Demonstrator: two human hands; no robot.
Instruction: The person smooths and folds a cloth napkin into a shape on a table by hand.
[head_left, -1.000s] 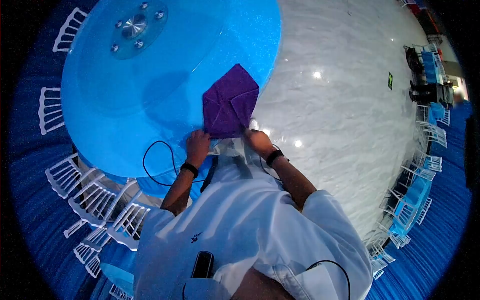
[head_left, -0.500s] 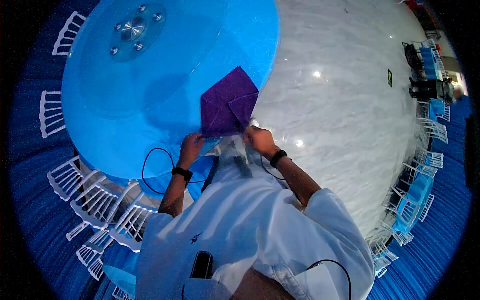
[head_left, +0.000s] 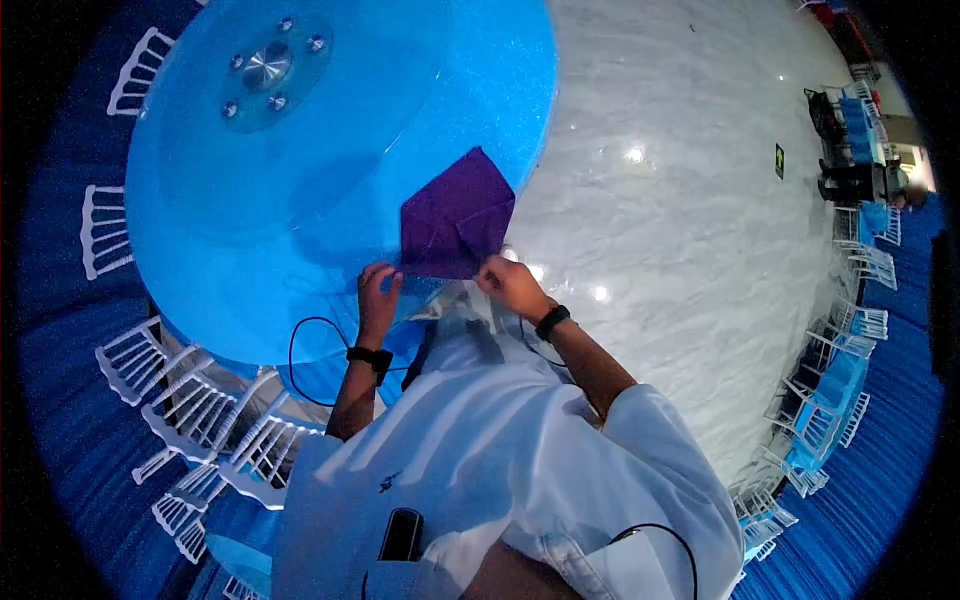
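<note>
A folded purple cloth [head_left: 455,220] lies at the near right edge of the round blue table [head_left: 230,270], its pointed end away from me. My right hand [head_left: 508,284] pinches the cloth's near right corner. At the near left corner is my left hand [head_left: 379,293], with thumb and fingertips bent toward the cloth's edge; the fingertips seem to hold that corner. Folded flaps show on the cloth's upper face. Each wrist wears a black band.
A glass turntable hub with a metal centre [head_left: 268,68] stands on the table. White chairs [head_left: 205,410] surround its left and near sides. A black cable [head_left: 295,350] loops by my left forearm. Pale shiny floor [head_left: 680,250] lies right; a person [head_left: 865,182] stands far off.
The cloth's far point has come slightly toward me. My left hand has shifted a little left and its fingers have curled up. My right hand has moved slightly left with the corner.
</note>
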